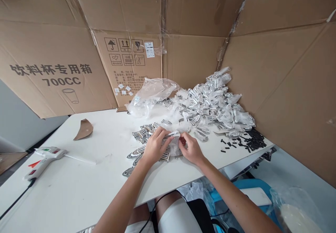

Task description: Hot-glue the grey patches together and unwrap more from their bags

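Near the table's front edge, my left hand (156, 146) is closed, with thumb and fingers gripping a small clear plastic bag (175, 149). A pale, elongated piece shows at the bag's top, but its details are too small to make out. On the other side my right hand (191, 150) pinches the bag's edge, fingers curled in. Loose silver metal fittings (141, 135), flat with cut-out slots, lie beyond and beside my left hand. More of these fittings are partly hidden under that hand. Behind both hands rises a large heap of bagged metal fittings (203, 105).
Small black parts (253, 140) are scattered at the table's right. A large clear bag (154, 93) stands against cardboard walls (194, 58). At left lie a glue gun (48, 157) with a cord and a cardboard scrap (84, 129). Below the table sits a blue container (249, 184).
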`<state>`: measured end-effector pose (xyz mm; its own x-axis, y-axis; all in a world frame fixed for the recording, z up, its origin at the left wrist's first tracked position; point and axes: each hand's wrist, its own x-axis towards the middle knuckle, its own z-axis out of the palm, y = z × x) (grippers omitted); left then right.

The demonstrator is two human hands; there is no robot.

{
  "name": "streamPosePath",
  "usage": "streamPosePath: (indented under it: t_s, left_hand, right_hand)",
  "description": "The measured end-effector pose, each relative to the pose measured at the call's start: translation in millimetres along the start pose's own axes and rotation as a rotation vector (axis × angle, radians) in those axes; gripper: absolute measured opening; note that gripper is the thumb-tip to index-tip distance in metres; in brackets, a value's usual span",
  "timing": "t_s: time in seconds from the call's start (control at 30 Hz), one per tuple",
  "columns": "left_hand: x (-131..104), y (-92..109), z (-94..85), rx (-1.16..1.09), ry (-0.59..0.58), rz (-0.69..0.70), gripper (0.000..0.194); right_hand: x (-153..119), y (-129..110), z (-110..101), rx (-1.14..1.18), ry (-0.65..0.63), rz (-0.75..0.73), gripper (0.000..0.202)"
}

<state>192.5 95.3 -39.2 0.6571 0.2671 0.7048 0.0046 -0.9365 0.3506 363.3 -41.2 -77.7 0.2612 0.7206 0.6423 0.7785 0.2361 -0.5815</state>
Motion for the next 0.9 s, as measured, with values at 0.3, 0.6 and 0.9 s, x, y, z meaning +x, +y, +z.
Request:
streamPosePath:
  t_s: [0.3, 0.6, 0.9]
  left_hand:
    - [2.1, 3.2, 0.8, -0.11, -0.009, 0.022, 0.023]
    - [1.6, -1.1, 3.5, -0.153, -0.035, -0.046, 0.029]
    - [8.4, -3.3, -1.0, -0.306, 0.182, -0.295, 0.027]
  right_hand:
    - [-2.2, -2.3, -3.1, 0.03, -0.028, 0.074, 0.021]
    - [-4.4, 5.8, 2.9, -0.004, -0.015, 0.104, 0.021]
    - [2.5, 7.0, -1.4, -0.002, 0.304, 0.139, 0.022]
